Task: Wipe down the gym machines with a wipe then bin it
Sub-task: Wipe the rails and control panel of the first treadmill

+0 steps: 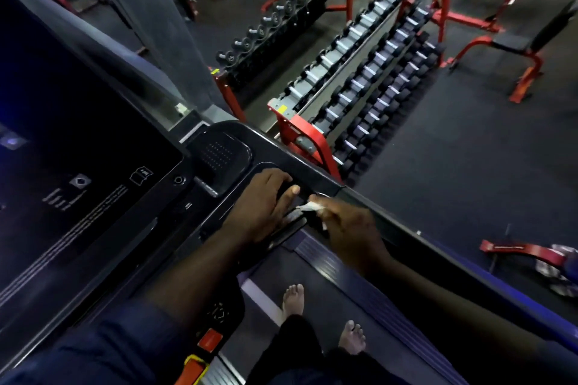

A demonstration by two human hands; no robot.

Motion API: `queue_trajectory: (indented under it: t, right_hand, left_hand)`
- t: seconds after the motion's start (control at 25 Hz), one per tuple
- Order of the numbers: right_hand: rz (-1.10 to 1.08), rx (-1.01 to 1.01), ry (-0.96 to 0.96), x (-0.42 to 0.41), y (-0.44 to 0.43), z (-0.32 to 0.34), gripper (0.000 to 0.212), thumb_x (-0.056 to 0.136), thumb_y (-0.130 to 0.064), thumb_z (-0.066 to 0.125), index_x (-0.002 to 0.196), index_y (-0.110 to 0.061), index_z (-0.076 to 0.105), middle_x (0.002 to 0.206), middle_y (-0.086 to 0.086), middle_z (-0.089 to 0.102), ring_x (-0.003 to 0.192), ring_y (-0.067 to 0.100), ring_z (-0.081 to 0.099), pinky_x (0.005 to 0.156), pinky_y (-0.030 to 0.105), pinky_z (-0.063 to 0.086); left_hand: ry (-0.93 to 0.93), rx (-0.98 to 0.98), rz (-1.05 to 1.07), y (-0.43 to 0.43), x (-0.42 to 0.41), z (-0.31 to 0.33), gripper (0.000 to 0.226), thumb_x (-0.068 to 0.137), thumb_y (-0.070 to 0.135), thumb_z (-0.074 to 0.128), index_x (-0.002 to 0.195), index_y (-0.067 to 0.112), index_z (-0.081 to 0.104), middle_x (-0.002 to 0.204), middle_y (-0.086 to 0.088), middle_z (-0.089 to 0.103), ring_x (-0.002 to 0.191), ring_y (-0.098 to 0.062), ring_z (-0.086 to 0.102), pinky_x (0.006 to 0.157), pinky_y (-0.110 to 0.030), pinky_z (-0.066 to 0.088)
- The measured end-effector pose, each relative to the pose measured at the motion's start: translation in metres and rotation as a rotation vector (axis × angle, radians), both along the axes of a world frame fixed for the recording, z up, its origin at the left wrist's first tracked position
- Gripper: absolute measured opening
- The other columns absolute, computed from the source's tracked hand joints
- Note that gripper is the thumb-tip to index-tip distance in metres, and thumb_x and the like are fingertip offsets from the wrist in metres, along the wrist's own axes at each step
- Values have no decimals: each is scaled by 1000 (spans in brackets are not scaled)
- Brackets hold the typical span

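Left hand [262, 206] lies flat, fingers straight, on the treadmill [219, 150] console's side tray — right hand [348, 226], blurred, pinches a white wipe [308, 206] just beside it

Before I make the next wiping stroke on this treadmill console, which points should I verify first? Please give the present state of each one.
1. Wipe held: ok. The right hand pinches the white wipe.
2. Wipe touching the surface: cannot tell. It is at the edge of the console tray, but it is blurred.
3. Path of the stroke free: not ok. The left hand lies flat on the tray, right beside the wipe.
4. Belt standing still: cannot tell. Bare feet stand on the belt.
5. Bin in sight for afterwards: not ok. No bin shows in this view.
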State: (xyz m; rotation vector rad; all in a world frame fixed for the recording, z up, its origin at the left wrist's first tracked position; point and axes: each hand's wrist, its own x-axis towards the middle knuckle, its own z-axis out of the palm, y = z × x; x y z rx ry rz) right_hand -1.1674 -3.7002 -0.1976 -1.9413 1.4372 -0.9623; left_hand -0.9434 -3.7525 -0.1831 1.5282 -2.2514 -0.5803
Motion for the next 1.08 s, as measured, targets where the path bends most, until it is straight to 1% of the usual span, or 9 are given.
queue_trajectory:
  t: [0.08, 0.16, 0.28, 0.36, 0.44, 0.52, 0.68, 0.96, 1.08]
  right_hand:
    - [-416, 136, -105, -34, -4, 8, 24, 105, -25, 59, 124, -25, 73, 107, -4, 77, 85, 0, 65, 75, 18, 46]
    - [-642, 90, -50, -64, -4, 4, 23, 105, -33, 60, 123, -27, 72, 111, -4, 77, 92, 8, 69, 75, 23, 46]
    - [-405, 0, 242, -62, -11, -27, 41, 103, -35, 63, 143, -28, 57, 154, -5, 53, 122, -7, 60, 109, 22, 43]
    - [-258, -89, 390, -55, 0, -61, 45, 105, -30, 57, 147, -17, 50, 164, 7, 39, 137, 8, 54, 119, 34, 38]
    - [-84, -306, 550, -57, 22, -61, 47, 105, -20, 54, 149, -5, 53, 158, 12, 47, 144, 21, 49, 119, 39, 39]
    - [-92, -278, 452, -59, 36, -50, 44, 108, -22, 50, 149, -5, 52, 154, 12, 51, 144, 22, 49, 116, 43, 43]
    - [-188, -104, 412, -39, 12, -42, 55, 91, 5, 64, 145, -5, 58, 151, 16, 54, 141, 29, 52, 116, 47, 44]
    - [-94, -214, 455, -39, 29, -32, 40, 96, -4, 60, 135, -5, 67, 145, 10, 62, 140, 28, 54, 116, 47, 44]
    - [-279, -128, 400, -30, 18, -26, 34, 96, -9, 68, 129, -6, 72, 138, 11, 67, 132, 25, 61, 114, 41, 47]
  left_hand:
    - [15, -82, -82, -25, -13, 0, 31, 108, 43, 48, 115, 16, 63, 111, 1, 61, 103, -20, 56, 95, -39, 47]
    - [5, -120, -139, -46, -31, -2, 26, 106, 35, 51, 113, 14, 64, 109, -3, 64, 100, -24, 57, 91, -41, 47]
    - [-44, -137, -270, -69, -59, -9, 29, 103, 35, 50, 105, 12, 69, 104, -7, 68, 94, -29, 62, 84, -43, 50]
    - [-116, -138, -389, -77, -70, -17, 37, 102, 40, 45, 100, 12, 70, 101, -7, 68, 91, -29, 63, 80, -41, 50]
    - [-205, -179, -464, -82, -71, -24, 39, 102, 42, 43, 100, 13, 69, 100, -7, 69, 91, -28, 63, 80, -41, 49]
    - [-248, -226, -465, -85, -68, -29, 38, 103, 41, 41, 99, 14, 68, 98, -6, 69, 90, -29, 62, 81, -41, 48]
    - [-252, -255, -414, -83, -72, -35, 32, 104, 36, 41, 96, 16, 64, 93, -6, 66, 87, -30, 61, 81, -43, 47]
    - [-254, -291, -414, -84, -72, -36, 27, 103, 36, 44, 95, 18, 63, 93, -5, 65, 87, -30, 59, 79, -43, 45]
    - [-277, -298, -420, -83, -72, -36, 25, 102, 35, 46, 96, 19, 64, 93, -5, 65, 87, -30, 60, 79, -43, 44]
